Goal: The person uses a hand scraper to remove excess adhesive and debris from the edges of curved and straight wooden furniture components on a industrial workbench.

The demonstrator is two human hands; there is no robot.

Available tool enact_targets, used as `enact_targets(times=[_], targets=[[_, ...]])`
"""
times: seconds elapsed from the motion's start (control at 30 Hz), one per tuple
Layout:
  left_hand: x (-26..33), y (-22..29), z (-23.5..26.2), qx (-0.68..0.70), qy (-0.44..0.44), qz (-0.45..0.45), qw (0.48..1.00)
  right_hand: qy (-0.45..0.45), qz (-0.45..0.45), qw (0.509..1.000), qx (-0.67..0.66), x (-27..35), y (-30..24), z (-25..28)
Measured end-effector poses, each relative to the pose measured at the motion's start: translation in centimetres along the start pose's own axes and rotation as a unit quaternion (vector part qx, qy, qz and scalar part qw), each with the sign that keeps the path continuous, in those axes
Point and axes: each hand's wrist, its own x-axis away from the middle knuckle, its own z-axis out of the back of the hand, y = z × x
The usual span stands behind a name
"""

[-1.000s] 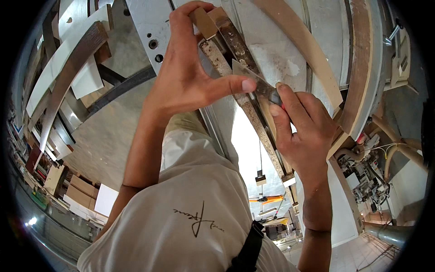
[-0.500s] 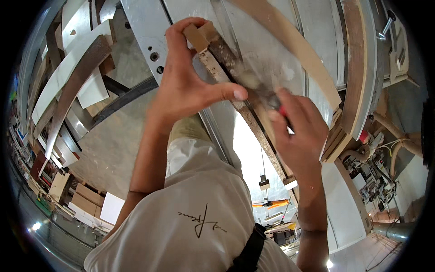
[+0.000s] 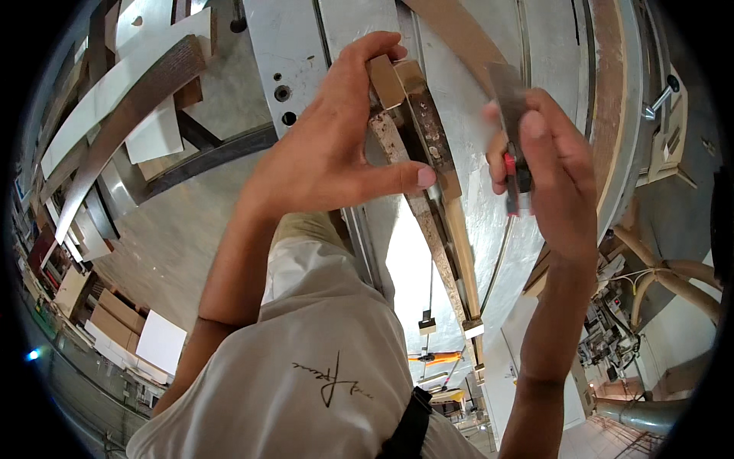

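A long, narrow wooden bar assembly (image 3: pixel 415 200) lies slantwise across the metal table, stained and crusted with pale residue, with blocks at its far end. My left hand (image 3: pixel 329 157) grips that far end, its fingers hooked over the outer side and its thumb stretched across the top. To the right, my right hand (image 3: pixel 556 172) is closed on a putty knife (image 3: pixel 506 90) with a flat grey blade and a red and black handle. The blade points away from me, raised and apart from the bar. Some of my right fingers are blurred.
The grey metal machine table (image 3: pixel 478 172) has slots and an edge with holes on the left. A curved brown board (image 3: pixel 459 34) lies beyond the bar. Curved wood pieces (image 3: pixel 126 126) are stacked at left. Hoses (image 3: pixel 673 279) and machinery stand at right.
My right hand has lifted the putty knife off the bar and moved it right, its blade now pointing away from me. My left hand stays on the bar's end; the whole view has shifted slightly.
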Motion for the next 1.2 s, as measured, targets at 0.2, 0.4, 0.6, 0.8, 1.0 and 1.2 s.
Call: enact_targets(times=[0.2,0.4,0.6,0.8,1.0,1.2], targets=[[-0.1,-0.3,0.6,0.001,-0.028,-0.026,0.999,0.036,0.150,0.962,0.226,-2.7,0.0,-0.9],[-0.1,-0.8,0.9,-0.017,-0.042,-0.033,0.998,0.072,0.233,0.874,0.421,-3.8,0.4,-2.5],[-0.3,-0.7,1.1,-0.020,-0.051,-0.037,0.998,0.084,0.263,0.827,0.490,-2.8,1.4,-2.7],[-0.3,-1.1,1.2,-0.035,-0.067,-0.052,0.996,0.089,0.228,0.823,0.512,-1.2,2.1,-2.7],[-0.3,-1.0,1.6,-0.033,-0.067,-0.041,0.996,0.114,0.285,0.836,0.454,-3.0,2.3,-3.2],[-0.7,-0.8,1.6,-0.054,-0.086,-0.067,0.993,0.123,0.222,0.827,0.501,-1.2,2.5,-3.1]])
